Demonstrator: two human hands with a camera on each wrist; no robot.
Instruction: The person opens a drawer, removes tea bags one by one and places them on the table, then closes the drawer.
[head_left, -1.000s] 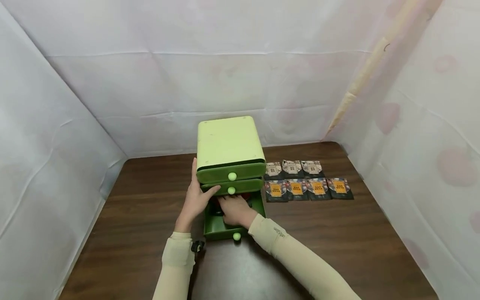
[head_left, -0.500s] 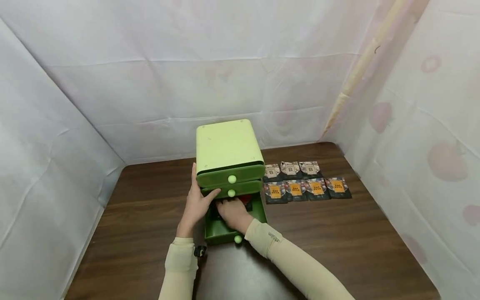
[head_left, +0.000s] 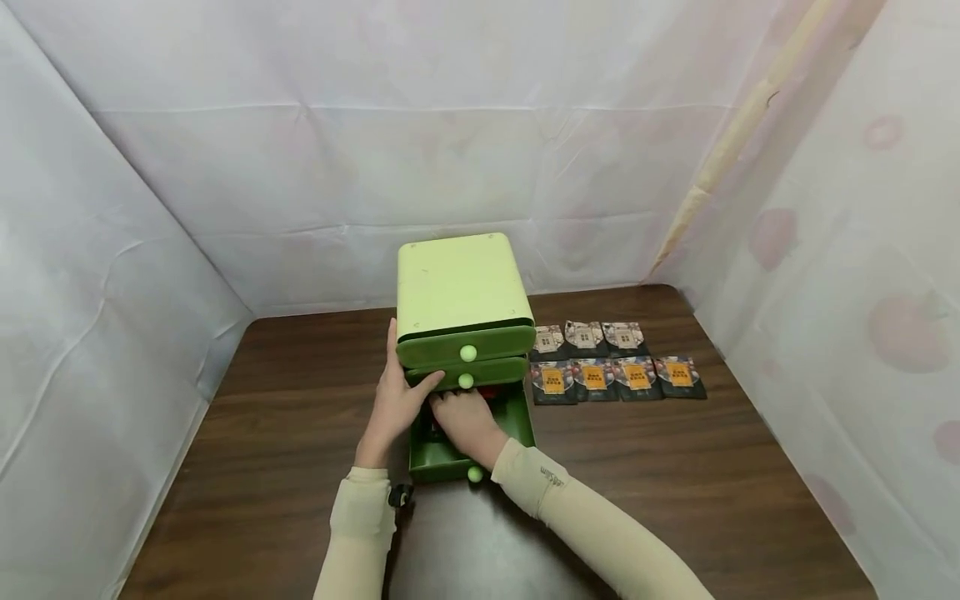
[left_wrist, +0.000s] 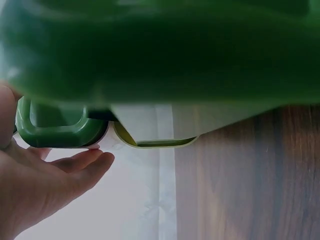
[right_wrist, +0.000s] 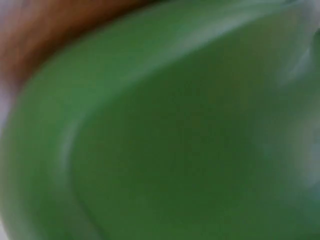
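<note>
A light green cabinet (head_left: 461, 283) with dark green drawers stands on the table. My left hand (head_left: 395, 404) holds its left front corner, fingers along the side and thumb against the front of the middle drawer (head_left: 498, 369). Below, the bottom drawer (head_left: 435, 457) is pulled out. Inside it is my right hand (head_left: 468, 423), its fingertips hidden under the middle drawer, so what they touch cannot be seen. A bit of a red thing (head_left: 489, 392) and something dark show around that hand. Blurred green drawer wall (right_wrist: 165, 150) fills the right wrist view.
Right of the cabinet, several flat dark sachets lie in two rows: the back ones with a pale label (head_left: 585, 335), the front ones with an orange label (head_left: 637, 377). The brown wooden table (head_left: 285, 433) is enclosed by white sheet walls (head_left: 420, 167).
The right hand has shifted slightly inside the bottom drawer, its knuckles now more bunched. The left hand keeps its place on the cabinet. The head view tilted briefly and came back.
</note>
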